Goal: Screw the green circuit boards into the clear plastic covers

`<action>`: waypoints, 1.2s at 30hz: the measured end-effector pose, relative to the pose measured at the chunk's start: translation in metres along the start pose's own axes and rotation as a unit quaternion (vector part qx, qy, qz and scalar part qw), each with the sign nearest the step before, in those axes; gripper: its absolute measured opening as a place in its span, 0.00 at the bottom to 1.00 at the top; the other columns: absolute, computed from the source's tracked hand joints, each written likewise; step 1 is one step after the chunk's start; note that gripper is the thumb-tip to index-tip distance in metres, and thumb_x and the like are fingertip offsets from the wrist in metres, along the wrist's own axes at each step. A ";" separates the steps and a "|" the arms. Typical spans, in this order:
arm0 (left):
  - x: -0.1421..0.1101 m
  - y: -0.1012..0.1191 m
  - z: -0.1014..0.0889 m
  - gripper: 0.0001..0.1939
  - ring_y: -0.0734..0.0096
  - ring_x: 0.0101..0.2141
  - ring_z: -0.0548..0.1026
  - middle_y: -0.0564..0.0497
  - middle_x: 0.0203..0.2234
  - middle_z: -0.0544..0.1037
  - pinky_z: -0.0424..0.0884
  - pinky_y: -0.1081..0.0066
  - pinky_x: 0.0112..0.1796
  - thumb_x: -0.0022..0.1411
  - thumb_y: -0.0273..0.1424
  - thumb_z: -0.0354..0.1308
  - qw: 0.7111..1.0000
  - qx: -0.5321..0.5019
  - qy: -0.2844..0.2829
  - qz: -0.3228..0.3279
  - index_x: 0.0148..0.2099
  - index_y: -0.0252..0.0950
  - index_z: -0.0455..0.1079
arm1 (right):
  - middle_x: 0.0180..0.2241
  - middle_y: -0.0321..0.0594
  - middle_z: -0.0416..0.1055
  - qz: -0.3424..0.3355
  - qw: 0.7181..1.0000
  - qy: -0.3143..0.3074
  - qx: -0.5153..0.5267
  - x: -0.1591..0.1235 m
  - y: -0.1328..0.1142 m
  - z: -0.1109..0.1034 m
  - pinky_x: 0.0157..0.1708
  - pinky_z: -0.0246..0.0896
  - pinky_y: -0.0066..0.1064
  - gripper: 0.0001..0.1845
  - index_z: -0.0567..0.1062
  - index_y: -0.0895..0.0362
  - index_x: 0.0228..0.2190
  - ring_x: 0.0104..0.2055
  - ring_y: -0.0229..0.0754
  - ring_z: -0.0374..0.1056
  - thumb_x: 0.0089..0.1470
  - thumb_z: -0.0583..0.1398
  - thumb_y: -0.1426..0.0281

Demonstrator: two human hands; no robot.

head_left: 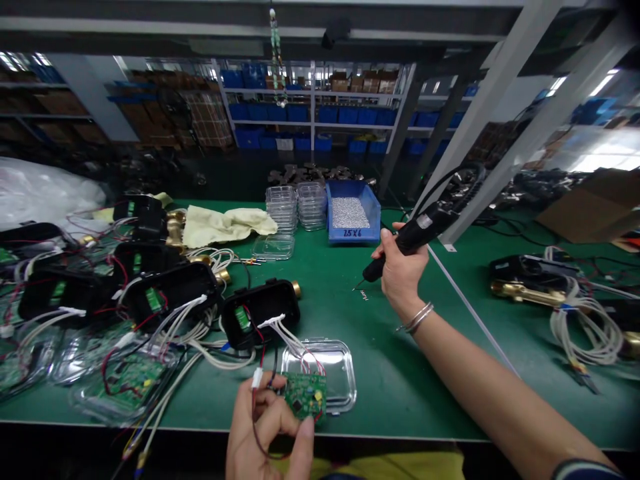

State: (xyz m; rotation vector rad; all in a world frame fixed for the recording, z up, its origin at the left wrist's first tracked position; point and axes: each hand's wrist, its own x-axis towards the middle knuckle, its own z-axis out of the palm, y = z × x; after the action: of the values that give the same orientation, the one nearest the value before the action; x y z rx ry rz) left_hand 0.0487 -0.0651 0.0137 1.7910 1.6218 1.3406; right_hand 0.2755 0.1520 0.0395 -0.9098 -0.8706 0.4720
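Observation:
My left hand (265, 433) is at the near edge of the green bench and pinches a small green circuit board (306, 395). White, red and black wires run from the board to a black housing (261, 313) with a brass fitting. Under the board lies a clear plastic cover (335, 363). My right hand (400, 270), a metal bangle on its wrist, is raised over the bench and grips a black electric screwdriver (415, 233) with its tip pointing down to the left. A cable leads from the tool up to the right.
Several more black housings with wires and boards (125, 287) crowd the left side. A blue bin of small screws (353, 212), stacked clear covers (295, 207) and a yellow cloth (225, 225) sit at the back. Brass parts with cable coils (565, 300) lie right.

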 end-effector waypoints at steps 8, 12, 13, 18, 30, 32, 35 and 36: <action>0.006 0.012 0.005 0.11 0.60 0.48 0.71 0.46 0.42 0.68 0.69 0.63 0.48 0.60 0.40 0.65 0.999 -0.001 0.030 -0.041 0.32 0.37 0.75 | 0.22 0.27 0.63 0.013 0.997 -0.021 0.076 -0.016 -0.070 0.008 0.26 0.66 0.28 0.17 0.69 0.55 0.42 0.22 0.34 0.62 0.55 0.68 0.65; 0.010 0.017 0.006 0.15 0.61 0.48 0.70 0.47 0.45 0.67 0.71 0.61 0.49 0.61 0.41 0.65 0.997 -0.011 0.021 -0.067 0.47 0.40 0.77 | 0.22 0.28 0.61 0.078 0.984 -0.049 0.153 -0.040 -0.118 0.009 0.27 0.64 0.27 0.12 0.69 0.54 0.42 0.23 0.33 0.60 0.58 0.66 0.68; 0.011 0.017 0.007 0.16 0.62 0.48 0.70 0.47 0.45 0.67 0.71 0.61 0.50 0.61 0.41 0.65 0.998 -0.013 0.017 -0.067 0.50 0.41 0.77 | 0.22 0.28 0.60 0.095 0.979 -0.058 0.170 -0.047 -0.127 0.009 0.27 0.63 0.26 0.11 0.70 0.54 0.41 0.23 0.33 0.59 0.60 0.65 0.69; 0.013 0.017 0.007 0.13 0.63 0.49 0.69 0.48 0.46 0.68 0.67 0.63 0.51 0.64 0.37 0.64 0.997 -0.015 0.008 -0.070 0.51 0.44 0.76 | 0.22 0.28 0.55 0.147 0.960 -0.095 0.216 -0.078 -0.154 0.010 0.25 0.61 0.24 0.07 0.71 0.53 0.42 0.23 0.32 0.55 0.62 0.63 0.70; 0.017 0.009 0.000 0.04 0.67 0.46 0.69 0.49 0.41 0.68 0.67 0.67 0.48 0.67 0.31 0.61 0.999 -0.036 -0.023 -0.026 0.40 0.43 0.77 | 0.20 0.27 0.56 0.185 0.948 -0.142 0.218 -0.089 -0.159 0.013 0.21 0.58 0.23 0.10 0.69 0.54 0.41 0.20 0.32 0.53 0.60 0.65 0.69; 0.018 0.009 0.000 0.05 0.66 0.45 0.69 0.49 0.41 0.69 0.68 0.67 0.47 0.67 0.31 0.60 0.999 -0.028 -0.021 -0.018 0.40 0.42 0.78 | 0.20 0.27 0.57 0.187 0.948 -0.140 0.216 -0.089 -0.157 0.015 0.21 0.58 0.23 0.11 0.69 0.54 0.41 0.20 0.32 0.53 0.59 0.66 0.69; 0.019 0.010 -0.001 0.08 0.64 0.46 0.70 0.48 0.42 0.69 0.70 0.64 0.48 0.63 0.35 0.64 1.000 -0.011 -0.018 -0.024 0.45 0.42 0.78 | 0.20 0.27 0.57 0.187 0.950 -0.140 0.210 -0.089 -0.157 0.017 0.20 0.58 0.24 0.12 0.69 0.54 0.41 0.20 0.32 0.53 0.58 0.67 0.68; 0.020 0.010 -0.001 0.13 0.63 0.46 0.70 0.48 0.43 0.69 0.70 0.63 0.48 0.60 0.37 0.67 0.999 -0.009 -0.020 -0.028 0.48 0.42 0.77 | 0.20 0.27 0.56 0.182 0.951 -0.137 0.207 -0.088 -0.157 0.016 0.20 0.57 0.24 0.12 0.70 0.54 0.40 0.20 0.32 0.53 0.58 0.67 0.68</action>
State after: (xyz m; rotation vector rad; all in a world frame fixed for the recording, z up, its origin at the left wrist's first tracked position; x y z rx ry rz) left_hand 0.0509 -0.0503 0.0300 1.7393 1.6212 1.2822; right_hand 0.2116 0.0137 0.1369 -0.6200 -0.8093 1.0806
